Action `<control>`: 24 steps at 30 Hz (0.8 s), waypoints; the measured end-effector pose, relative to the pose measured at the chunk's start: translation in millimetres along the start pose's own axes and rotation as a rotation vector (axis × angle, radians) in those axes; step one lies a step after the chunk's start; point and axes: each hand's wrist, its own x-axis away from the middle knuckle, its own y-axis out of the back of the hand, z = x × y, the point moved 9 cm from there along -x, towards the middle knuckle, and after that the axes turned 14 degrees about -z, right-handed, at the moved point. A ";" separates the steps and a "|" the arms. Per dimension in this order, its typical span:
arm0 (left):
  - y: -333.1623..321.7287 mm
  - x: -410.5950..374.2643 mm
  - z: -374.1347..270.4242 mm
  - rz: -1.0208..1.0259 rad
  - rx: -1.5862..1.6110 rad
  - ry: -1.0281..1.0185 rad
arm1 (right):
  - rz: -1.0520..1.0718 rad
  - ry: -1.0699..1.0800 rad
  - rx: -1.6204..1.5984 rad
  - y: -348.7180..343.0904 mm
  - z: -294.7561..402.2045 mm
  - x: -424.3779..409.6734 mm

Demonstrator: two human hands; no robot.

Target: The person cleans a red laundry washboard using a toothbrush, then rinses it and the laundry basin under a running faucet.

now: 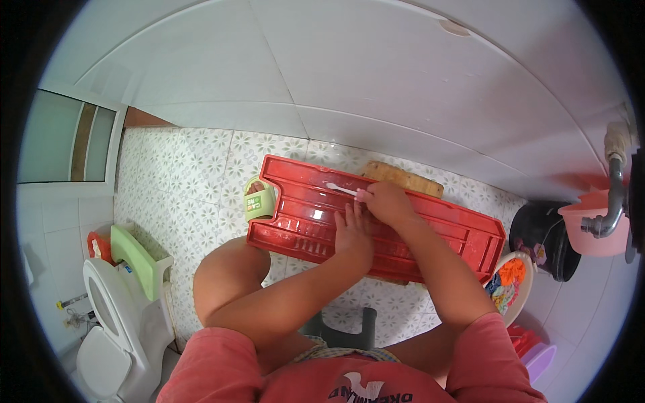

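Observation:
A long red plastic panel [302, 201] with raised ribs and a notched left end lies tilted before me, its surface wet and shiny. My right hand [390, 201] grips a small toothbrush [342, 189] with a white head and a pinkish handle; its head points left over the upper part of the panel. Just below it, my left hand [354, 234] rests on the ribs with its fingers spread, holding nothing. A wooden block [403, 179] shows from behind the panel's far edge, most of it hidden.
A green slipper [259, 204] on my foot stands by the notched end. At left is a white toilet [143, 332]. A black bucket [541, 239], a pink bucket [594, 226] under a metal pipe [614, 196], and a basin of cloths [524, 297] stand at right.

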 end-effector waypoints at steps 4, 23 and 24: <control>-1.2 1.0 -3.3 0.004 0.050 -0.054 | -0.061 0.024 -0.050 -11.8 27.7 -10.4; 4.6 -0.1 -4.7 -0.011 0.045 -0.022 | 0.001 -0.139 -0.127 22.9 -79.1 26.6; 4.6 0.5 -3.9 -0.005 0.041 -0.018 | 0.002 -0.180 -0.136 26.5 -88.0 31.3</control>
